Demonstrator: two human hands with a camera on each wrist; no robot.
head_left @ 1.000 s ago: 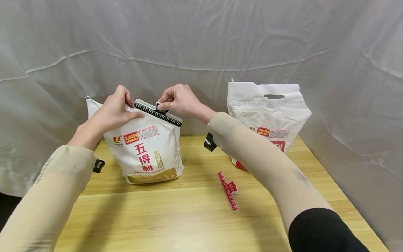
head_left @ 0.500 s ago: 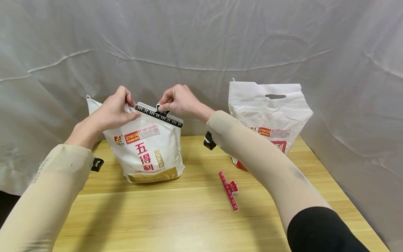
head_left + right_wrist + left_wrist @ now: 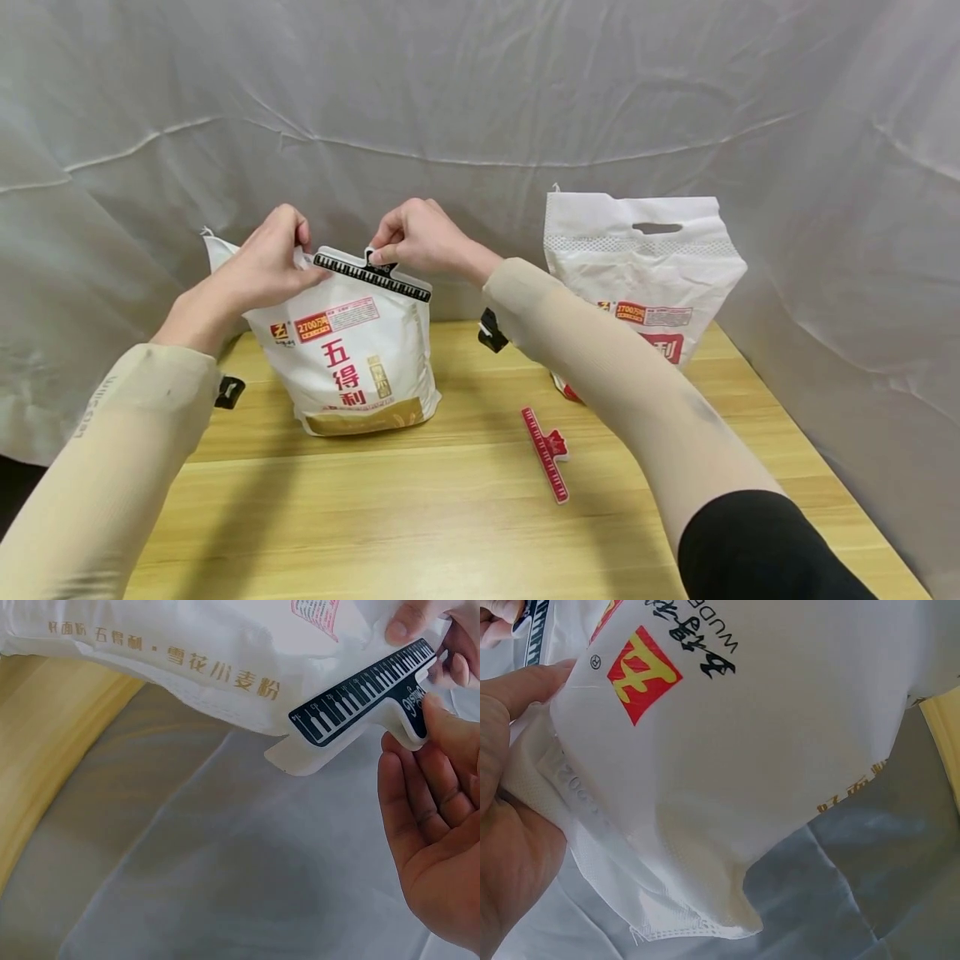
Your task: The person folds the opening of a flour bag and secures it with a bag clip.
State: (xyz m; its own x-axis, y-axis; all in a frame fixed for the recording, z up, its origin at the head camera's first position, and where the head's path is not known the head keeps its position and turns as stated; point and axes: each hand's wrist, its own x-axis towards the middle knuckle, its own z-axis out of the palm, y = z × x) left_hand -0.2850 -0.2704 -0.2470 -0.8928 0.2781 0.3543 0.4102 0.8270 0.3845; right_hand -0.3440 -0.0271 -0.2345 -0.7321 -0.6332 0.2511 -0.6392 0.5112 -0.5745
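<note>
A white flour bag (image 3: 300, 375) with red lettering and a gold band stands at the left of the table. Its top edge is gripped by my left hand (image 3: 258, 267), thumb in front and fingers behind. My right hand (image 3: 427, 237) pinches the tab of a long black-and-white bag clip (image 3: 372, 278) with a piano-key pattern. The clip lies along the right part of the bag's folded top, its left end close to my left thumb. In the right wrist view, one end of the clip (image 3: 352, 697) sticks out past the bag's edge, with its jaws apart there.
A red bag clip (image 3: 547, 457) lies on the wooden table (image 3: 360, 508), right of centre. Behind my right forearm stands a second white flour bag (image 3: 637, 258) with a handle slot. A grey cloth (image 3: 480, 100) hangs behind the table.
My right hand and the black-and-white bag clip have shifted slightly left, and the clip's left end has dropped a little. My left hand keeps its grip on the flour bag.
</note>
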